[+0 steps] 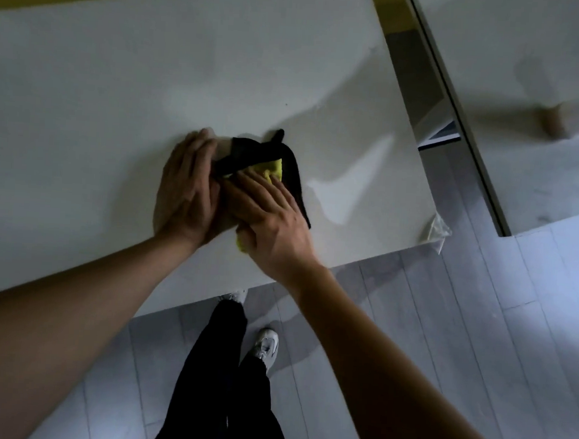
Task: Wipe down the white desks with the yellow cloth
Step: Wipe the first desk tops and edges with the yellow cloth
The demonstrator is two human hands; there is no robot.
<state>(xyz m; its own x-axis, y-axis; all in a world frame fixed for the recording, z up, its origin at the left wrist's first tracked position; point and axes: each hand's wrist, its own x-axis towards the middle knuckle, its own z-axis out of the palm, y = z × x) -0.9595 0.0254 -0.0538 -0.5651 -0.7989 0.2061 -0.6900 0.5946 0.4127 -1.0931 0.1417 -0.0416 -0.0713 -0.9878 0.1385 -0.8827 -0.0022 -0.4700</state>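
A yellow cloth (pixel 273 169) with a black edge lies bunched on the white desk (pixel 85 105), near its front right part. My left hand (pixel 188 192) rests flat on the cloth's left side, fingers straight and together. My right hand (pixel 271 215) lies across the cloth from the right, fingers stretched over the yellow part. A bit of yellow peeks out under my right palm near the desk's front edge. Most of the cloth is hidden under both hands.
A second white desk (pixel 522 159) stands to the right, separated by a narrow gap with a metal frame edge (pixel 457 111). A loose strip of film (pixel 438 228) hangs at the near desk's front right corner. Grey plank floor (pixel 444 330), my legs and shoes lie below.
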